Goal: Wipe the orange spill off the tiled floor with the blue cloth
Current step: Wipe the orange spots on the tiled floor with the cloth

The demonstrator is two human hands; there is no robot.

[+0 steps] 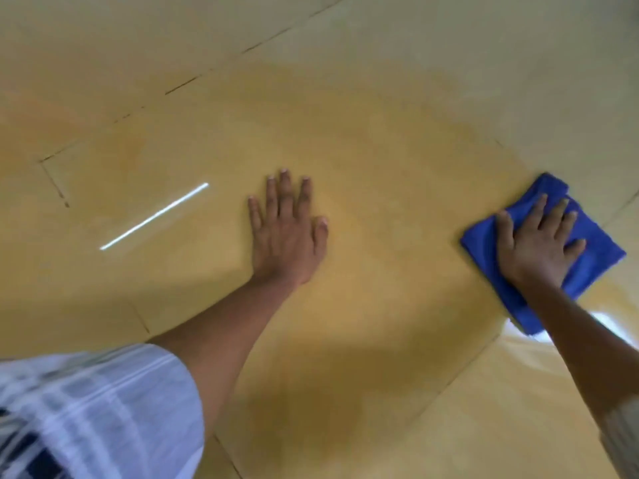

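A wide orange film of spill [363,160] covers the middle of the pale tiled floor [484,63], fading toward the far right. The folded blue cloth [601,257] lies flat at the right edge of the spill. My right hand [536,243] presses down on the cloth with spread, straight fingers. My left hand [287,233] rests palm-down on the wet orange tile in the middle, fingers straight, holding nothing.
Dark grout lines [179,86] cross the floor diagonally. A bright strip of reflected light [155,216] lies left of my left hand, and a white glare [608,326] shows by my right forearm. My plaid sleeve [96,409] fills the lower left.
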